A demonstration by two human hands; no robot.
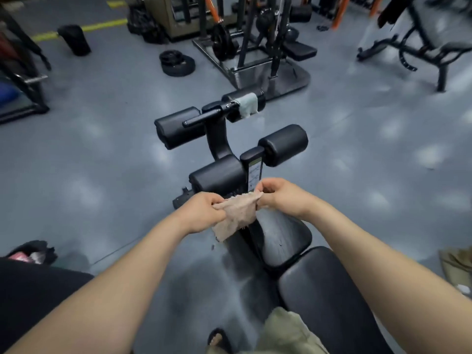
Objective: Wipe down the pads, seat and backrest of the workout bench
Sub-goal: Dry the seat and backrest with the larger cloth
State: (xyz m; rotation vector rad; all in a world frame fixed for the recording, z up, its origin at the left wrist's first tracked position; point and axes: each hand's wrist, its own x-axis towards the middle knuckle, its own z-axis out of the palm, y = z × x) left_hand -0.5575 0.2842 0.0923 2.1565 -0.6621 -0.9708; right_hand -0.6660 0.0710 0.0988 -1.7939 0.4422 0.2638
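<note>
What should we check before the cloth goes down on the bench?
1. Cloth held: left hand and right hand both pinch it. Ok.
2. Cloth spread for wiping: it is bunched and hangs between the hands. Not ok.
3. Seat open for a pass: it lies right below the cloth with nothing big on it. Ok.
4. Pads uncovered: a white rag is draped over the far roller pad. Not ok.
5. Cloth damp and clean enough: cannot tell.
</note>
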